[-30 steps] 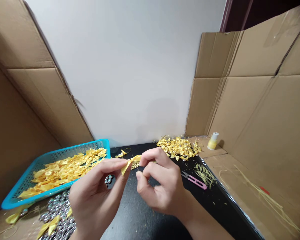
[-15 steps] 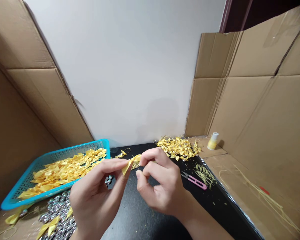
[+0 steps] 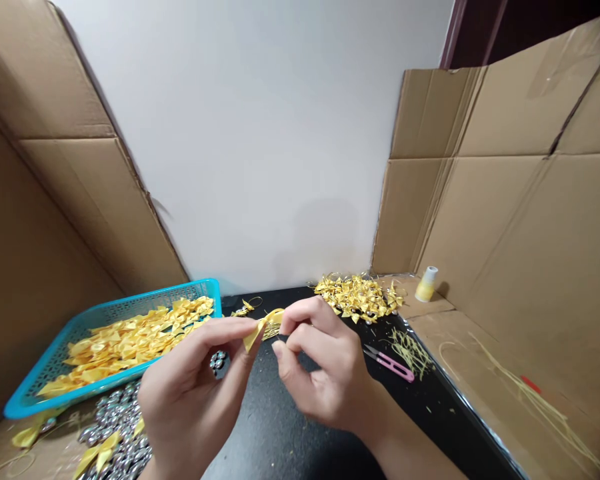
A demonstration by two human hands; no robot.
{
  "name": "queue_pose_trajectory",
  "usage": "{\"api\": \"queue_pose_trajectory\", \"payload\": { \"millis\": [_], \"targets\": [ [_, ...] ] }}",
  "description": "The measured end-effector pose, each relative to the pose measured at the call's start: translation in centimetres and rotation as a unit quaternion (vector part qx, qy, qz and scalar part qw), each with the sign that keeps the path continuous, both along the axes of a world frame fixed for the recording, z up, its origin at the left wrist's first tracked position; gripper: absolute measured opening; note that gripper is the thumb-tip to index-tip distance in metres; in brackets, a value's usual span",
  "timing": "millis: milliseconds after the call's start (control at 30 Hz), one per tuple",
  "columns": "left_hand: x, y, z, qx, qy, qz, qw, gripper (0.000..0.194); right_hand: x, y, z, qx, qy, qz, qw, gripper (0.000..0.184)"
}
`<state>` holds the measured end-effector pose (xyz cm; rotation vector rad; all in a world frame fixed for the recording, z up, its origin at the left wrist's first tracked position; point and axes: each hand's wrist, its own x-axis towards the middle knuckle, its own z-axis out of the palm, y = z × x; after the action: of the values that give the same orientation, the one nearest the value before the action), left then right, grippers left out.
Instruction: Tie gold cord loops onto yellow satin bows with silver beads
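Both hands meet above the black table (image 3: 280, 433) and pinch one small yellow ribbon bow (image 3: 263, 326). My left hand (image 3: 193, 400) grips the bow's left end between thumb and forefinger. My right hand (image 3: 320, 367) pinches its right end, fingers curled; a thin gold thread seems to run at the bow, too fine to be sure.
A blue mesh tray (image 3: 55, 347) of yellow ribbon bows lies at the left. Silver bells (image 3: 117, 427) are heaped in front of it. A pile of finished bows (image 3: 357, 295), pink snips (image 3: 390, 362), gold thread cuttings (image 3: 411, 348) and a yellow thread spool (image 3: 425, 283) lie at the right. Cardboard walls stand on both sides.
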<state>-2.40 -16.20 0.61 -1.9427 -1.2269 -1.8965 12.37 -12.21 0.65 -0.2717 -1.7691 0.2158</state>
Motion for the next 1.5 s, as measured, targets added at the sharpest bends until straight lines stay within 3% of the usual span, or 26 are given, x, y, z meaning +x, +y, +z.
{"api": "queue_pose_trajectory", "payload": {
  "millis": [367, 633, 767, 933, 1067, 1267, 1500],
  "targets": [
    [-0.1, -0.1, 0.2, 0.012, 0.050, -0.017, 0.999, 0.019, 0.2, 0.1, 0.1, 0.001, -0.009, -0.003, 1.000, 0.019],
    [0.0, -0.2, -0.7, 0.024, 0.037, -0.016, 0.999, 0.028, 0.3, 0.2, 0.1, -0.011, -0.009, -0.007, 1.000, 0.019],
    [-0.2, -0.2, -0.7, 0.031, 0.041, 0.000, 0.999, 0.029, 0.5, 0.2, 0.2, -0.011, -0.009, -0.046, 0.999, 0.017],
    [-0.4, 0.0, -0.5, 0.035, 0.034, 0.006, 0.999, 0.027, 1.6, 0.5, 0.7, 0.011, -0.074, -0.053, 0.996, 0.011],
    [-0.6, 0.4, -0.4, -0.008, 0.052, -0.020, 0.998, 0.021, 2.0, 1.1, 0.6, 0.017, -0.097, -0.054, 0.994, 0.005],
    [-0.5, 1.2, -0.5, -0.089, 0.086, -0.051, 0.991, 0.015, 1.9, 2.0, 0.7, -0.068, -0.032, -0.070, 0.995, 0.013],
    [-0.5, 1.6, -0.8, -0.084, 0.065, -0.043, 0.993, 0.016, 2.1, 2.9, 0.9, -0.168, -0.050, -0.039, 0.984, 0.021]
  ]
}}
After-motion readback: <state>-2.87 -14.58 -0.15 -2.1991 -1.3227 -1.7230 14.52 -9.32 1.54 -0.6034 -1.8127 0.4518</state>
